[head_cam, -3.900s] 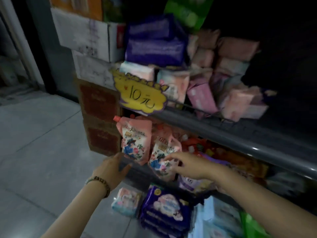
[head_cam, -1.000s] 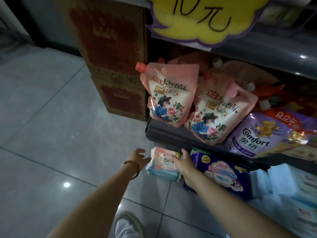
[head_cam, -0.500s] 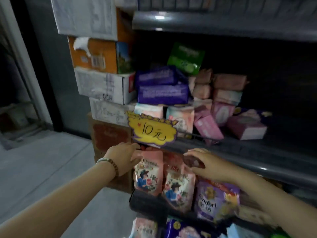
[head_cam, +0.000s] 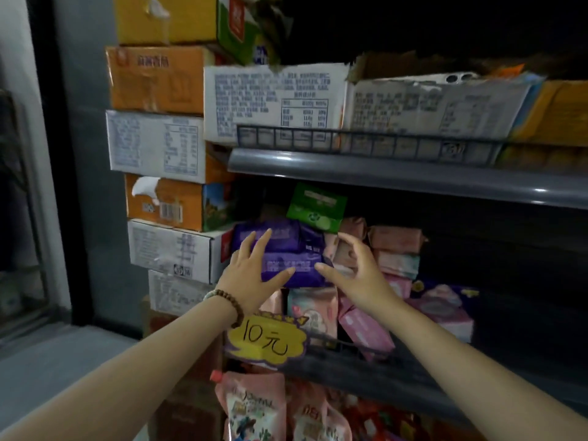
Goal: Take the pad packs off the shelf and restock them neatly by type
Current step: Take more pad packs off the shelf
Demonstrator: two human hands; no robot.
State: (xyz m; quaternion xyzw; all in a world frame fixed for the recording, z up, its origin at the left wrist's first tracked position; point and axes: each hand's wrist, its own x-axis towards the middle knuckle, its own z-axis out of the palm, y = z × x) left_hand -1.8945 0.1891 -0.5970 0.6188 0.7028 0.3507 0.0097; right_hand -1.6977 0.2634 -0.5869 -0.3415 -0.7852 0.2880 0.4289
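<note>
Two purple pad packs [head_cam: 297, 270] lie stacked on the middle shelf [head_cam: 366, 374]. My left hand [head_cam: 251, 272] is raised in front of their left side, fingers spread and straight. My right hand [head_cam: 353, 270] hovers at their right end, fingers loosely curved, holding nothing. A green pack [head_cam: 316, 206] leans above the purple ones. Pink pad packs [head_cam: 396, 253] are piled to the right, with more pink packs [head_cam: 362, 329] tipped over at the shelf's front.
A yellow price tag [head_cam: 267, 340] hangs from the shelf rail under my left wrist. Cardboard boxes [head_cam: 168, 249] are stacked to the left. The upper shelf [head_cam: 397, 176] holds white cartons. Pink spout pouches [head_cam: 251, 409] hang on the shelf below.
Both hands have risen from the lower shelf's pouches up to the purple packs on the middle shelf. My view has tilted up and moved closer.
</note>
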